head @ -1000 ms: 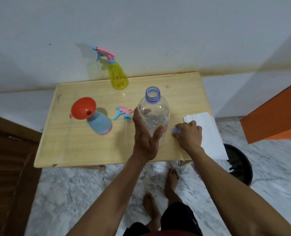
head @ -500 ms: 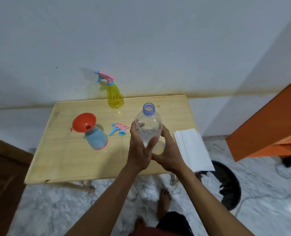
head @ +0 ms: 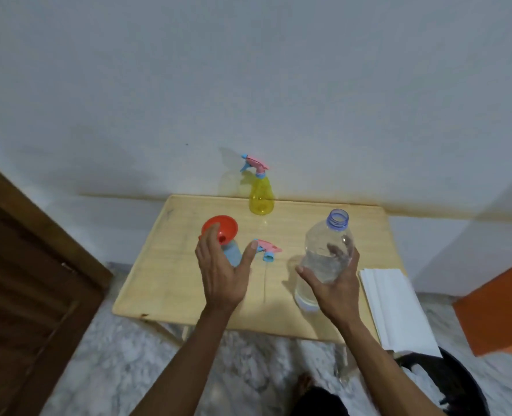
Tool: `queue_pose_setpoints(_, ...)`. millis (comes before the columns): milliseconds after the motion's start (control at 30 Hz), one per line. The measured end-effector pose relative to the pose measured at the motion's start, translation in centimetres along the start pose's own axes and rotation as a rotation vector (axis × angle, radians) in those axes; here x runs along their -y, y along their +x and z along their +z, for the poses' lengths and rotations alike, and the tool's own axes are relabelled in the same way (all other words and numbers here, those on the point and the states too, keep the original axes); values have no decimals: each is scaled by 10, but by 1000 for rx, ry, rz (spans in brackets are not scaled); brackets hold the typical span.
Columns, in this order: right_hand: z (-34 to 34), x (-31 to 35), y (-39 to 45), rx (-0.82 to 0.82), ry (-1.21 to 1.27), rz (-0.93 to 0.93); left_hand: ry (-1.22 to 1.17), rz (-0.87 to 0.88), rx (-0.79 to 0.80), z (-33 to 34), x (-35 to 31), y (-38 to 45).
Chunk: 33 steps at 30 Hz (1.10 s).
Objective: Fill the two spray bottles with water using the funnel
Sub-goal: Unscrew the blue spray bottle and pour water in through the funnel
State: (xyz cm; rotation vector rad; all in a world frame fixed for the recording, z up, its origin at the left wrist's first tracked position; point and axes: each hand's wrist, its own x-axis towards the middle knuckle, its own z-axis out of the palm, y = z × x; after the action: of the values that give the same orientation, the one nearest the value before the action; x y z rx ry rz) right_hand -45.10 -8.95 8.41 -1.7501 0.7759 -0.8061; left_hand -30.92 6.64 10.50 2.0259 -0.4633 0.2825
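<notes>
My right hand [head: 334,283] grips a clear uncapped water bottle [head: 323,256] with a purple neck, held upright above the wooden table [head: 164,283]; some water sits in its lower part. My left hand [head: 221,268] is spread with straight fingers, hovering just in front of the blue spray bottle [head: 233,253], which it partly hides. A red funnel [head: 220,228] sits in that bottle's neck. The bottle's pink and blue spray head [head: 266,249] lies loose on the table. The yellow spray bottle [head: 260,196] stands capped at the table's far edge.
A stack of white paper towels [head: 395,307] overhangs the table's right edge. Below it a black bin [head: 446,382] stands on the marble floor. A brown wooden door [head: 24,280] is at the left, an orange surface [head: 497,307] at the right.
My left hand let go of the water bottle and moved left toward the funnel and blue bottle. My right hand now holds the water bottle alone, further right. The camera tilted up.
</notes>
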Motion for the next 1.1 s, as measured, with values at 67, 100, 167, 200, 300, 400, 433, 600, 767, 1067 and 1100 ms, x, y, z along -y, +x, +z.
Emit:
queue_pose_setpoints(67,4,1,3,-25,7,2,34,-108,27,-8,17,19)
queue_pose_setpoints(100,9,2,8,-33,15,-9,30,-174,58,-12,26,29)
queue_pose_setpoints(167,11,2,11,-57,19,-25,16,-258,156,-15,37,40)
queue_pose_setpoints(200,10,3,11,-73,18,-36,6,-278,212,-16,39,42)
queue_pose_setpoints(300,15,3,22,-91,24,-78,-39,-336,312,-15,50,51)
queue_pose_setpoints(400,20,2,37,-82,43,-91,-76,-352,338,-12,57,57)
queue_pose_setpoints(433,21,2,39,-77,54,-92,-93,-359,336,-12,60,58)
queue_pose_setpoints(600,16,16,53,-36,28,-131,-137,-334,304,-7,71,59)
queue_pose_setpoints(767,17,41,76,24,54,-269,-159,-347,288,-3,64,59)
queue_pose_setpoints(1067,32,82,126,280,-59,-479,-212,-381,273,2,75,61)
queue_pose_setpoints(1100,33,86,130,346,-109,-489,-224,-382,282,1,75,61)
